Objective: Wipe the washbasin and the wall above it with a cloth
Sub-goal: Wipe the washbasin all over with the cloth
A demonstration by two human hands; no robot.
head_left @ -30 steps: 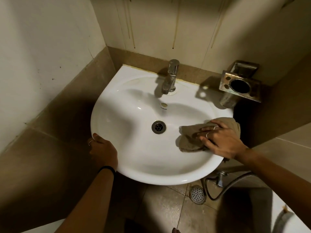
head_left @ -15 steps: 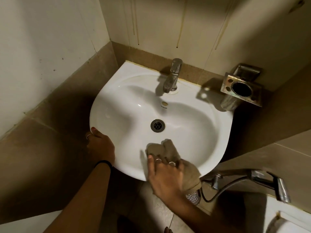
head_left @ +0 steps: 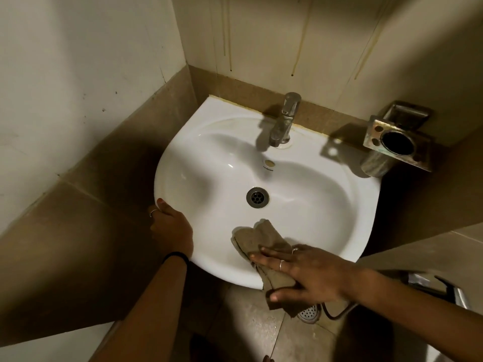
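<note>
Walls (head_left: 261, 35) look stained above the shiny white washbasin (head_left: 300, 205). Right hand (head_left: 308, 273) presses flat fingers on the soft brown cloth (head_left: 264, 244); left hand (head_left: 170, 231) grips the round rim.

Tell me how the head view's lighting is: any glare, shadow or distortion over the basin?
Head view: small bright glints on the white basin left of the drain; the tap and the metal holder cast hard shadows; the left hand at the rim sits in deep shade; wall lines bow from the wide lens; the cloth is sharp.
</note>
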